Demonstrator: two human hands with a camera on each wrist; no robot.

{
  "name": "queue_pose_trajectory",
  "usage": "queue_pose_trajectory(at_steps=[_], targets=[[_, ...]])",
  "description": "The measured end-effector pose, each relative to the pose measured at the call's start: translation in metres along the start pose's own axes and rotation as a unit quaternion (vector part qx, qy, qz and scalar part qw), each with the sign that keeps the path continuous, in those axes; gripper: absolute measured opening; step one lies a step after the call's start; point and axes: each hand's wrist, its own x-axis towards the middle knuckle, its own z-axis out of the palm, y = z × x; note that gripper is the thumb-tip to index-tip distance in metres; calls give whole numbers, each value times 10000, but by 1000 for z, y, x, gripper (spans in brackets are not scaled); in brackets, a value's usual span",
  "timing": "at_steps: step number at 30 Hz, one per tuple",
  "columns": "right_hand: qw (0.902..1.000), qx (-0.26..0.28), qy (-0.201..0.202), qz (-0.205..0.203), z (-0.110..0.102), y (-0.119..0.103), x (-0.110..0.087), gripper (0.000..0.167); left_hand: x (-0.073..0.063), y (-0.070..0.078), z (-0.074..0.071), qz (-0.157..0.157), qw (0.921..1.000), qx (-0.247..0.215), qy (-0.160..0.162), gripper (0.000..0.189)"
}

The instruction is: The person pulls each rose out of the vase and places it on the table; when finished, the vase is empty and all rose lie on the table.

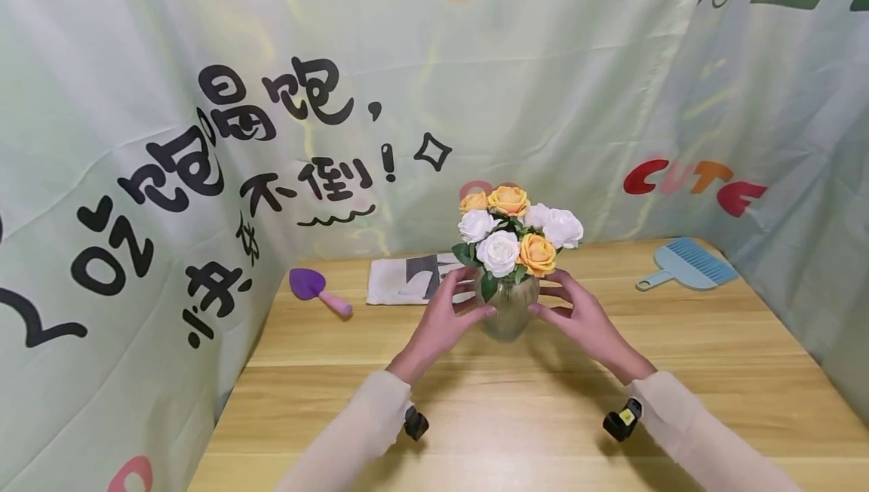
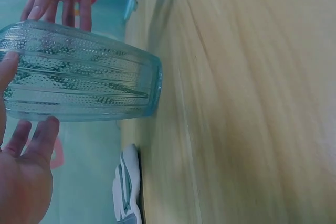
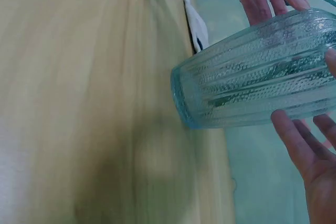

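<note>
A ribbed clear glass vase (image 1: 508, 315) stands between my two hands near the middle of the wooden table, its base at or just above the tabletop. White and orange roses (image 1: 516, 235) with green leaves fill its mouth. My left hand (image 1: 448, 311) holds the vase's left side, thumb in front and fingers reaching behind. On the opposite side my right hand (image 1: 577, 315) holds it the same way. Both wrist views show fingertips meeting the textured glass (image 2: 79, 77) from either side. The flowers lie outside those two views.
Behind the vase lies a white and grey cloth (image 1: 390, 284), partly hidden by my left hand. A purple toy trowel (image 1: 308, 284) with a pink handle is at the back left. A light-blue dustpan-like tool (image 1: 692, 265) lies back right. Printed fabric (image 1: 543, 99) hangs around the table.
</note>
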Motion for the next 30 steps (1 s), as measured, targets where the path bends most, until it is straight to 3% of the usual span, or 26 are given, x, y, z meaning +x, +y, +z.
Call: queue_pose_trajectory(at_steps=[13, 23, 30], targets=[[9996, 218, -86, -177, 23, -8, -10, 60, -30, 4, -23, -245, 9997, 43, -55, 69], [9995, 152, -113, -270, 28, -9, -12, 63, -35, 1, -27, -188, 9997, 121, -104, 71], [9993, 88, -249, -258, 31, -11, -2, 84, -32, 9, -40, 88, 9999, -83, -97, 62]])
